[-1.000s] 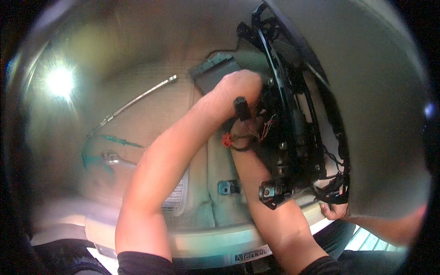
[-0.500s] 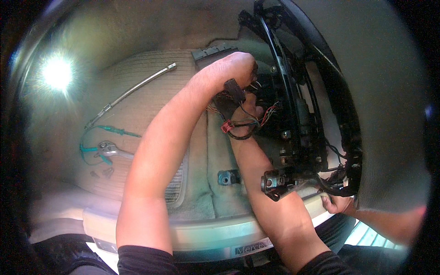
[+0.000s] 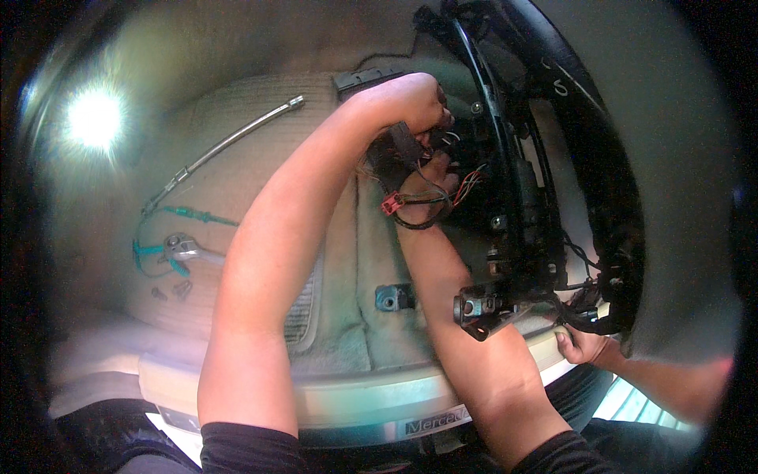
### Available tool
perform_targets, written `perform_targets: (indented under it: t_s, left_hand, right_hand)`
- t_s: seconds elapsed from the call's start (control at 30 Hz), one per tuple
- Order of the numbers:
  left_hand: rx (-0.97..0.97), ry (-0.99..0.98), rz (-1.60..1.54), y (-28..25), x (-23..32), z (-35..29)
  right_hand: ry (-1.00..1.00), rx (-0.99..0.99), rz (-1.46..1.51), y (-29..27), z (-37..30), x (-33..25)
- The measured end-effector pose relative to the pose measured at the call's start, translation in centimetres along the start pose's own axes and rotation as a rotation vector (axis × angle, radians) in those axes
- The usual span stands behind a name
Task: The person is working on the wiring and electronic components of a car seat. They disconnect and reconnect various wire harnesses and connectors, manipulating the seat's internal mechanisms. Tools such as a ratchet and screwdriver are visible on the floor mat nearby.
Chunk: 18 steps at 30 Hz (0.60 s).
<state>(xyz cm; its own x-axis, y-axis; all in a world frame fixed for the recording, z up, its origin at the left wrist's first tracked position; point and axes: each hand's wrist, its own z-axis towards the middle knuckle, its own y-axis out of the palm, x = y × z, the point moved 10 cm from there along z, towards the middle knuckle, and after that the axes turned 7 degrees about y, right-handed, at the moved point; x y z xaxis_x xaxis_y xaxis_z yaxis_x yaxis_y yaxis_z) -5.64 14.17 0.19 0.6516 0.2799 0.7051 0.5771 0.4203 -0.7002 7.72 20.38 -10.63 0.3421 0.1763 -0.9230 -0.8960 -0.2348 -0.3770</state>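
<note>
Head view: two bare hands work close together amid wiring, left of a black metal frame (image 3: 517, 182).
Left hand (image 3: 433, 103): fingers curled inward, back of the hand toward the camera; its grip is hidden, so I cannot tell whether it is clamped on anything.
Right hand (image 3: 436, 175): just below the left one, fingers bent among the wires; whether they pinch something cannot be told.
Gap between hands: very small; whether they touch is unclear.
Black connector: one block-shaped black connector (image 3: 406, 144), just below the left wrist and to the left of the right hand's fingers.
Red clip: one red clip (image 3: 391, 203), by the right wrist, on its left side.
Wires: several thin coloured wires (image 3: 472, 182), too tangled to count, crossing the right hand and fanning out just right of it.
Tools on the carpet, well left of the hands: one long chrome bar (image 3: 229, 144), one ratchet (image 3: 181, 246), one teal probe (image 3: 187, 212), its lead curling beside the ratchet.
Small hardware: two bolts (image 3: 182, 289) below the ratchet.
Floor bracket: one dark bracket (image 3: 390, 298), just left of the right forearm.
Another person: one hand (image 3: 583, 345) at the pale sill (image 3: 347, 399), lower right.
</note>
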Motion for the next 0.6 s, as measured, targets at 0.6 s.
perform_targets:
  t_s: [0.6]
  left_hand:
    - [0.086,0.09,0.056,-0.7,0.4,-0.3]
  right_hand:
    - [-0.244,0.011,-0.162,2.1,1.3,1.7]
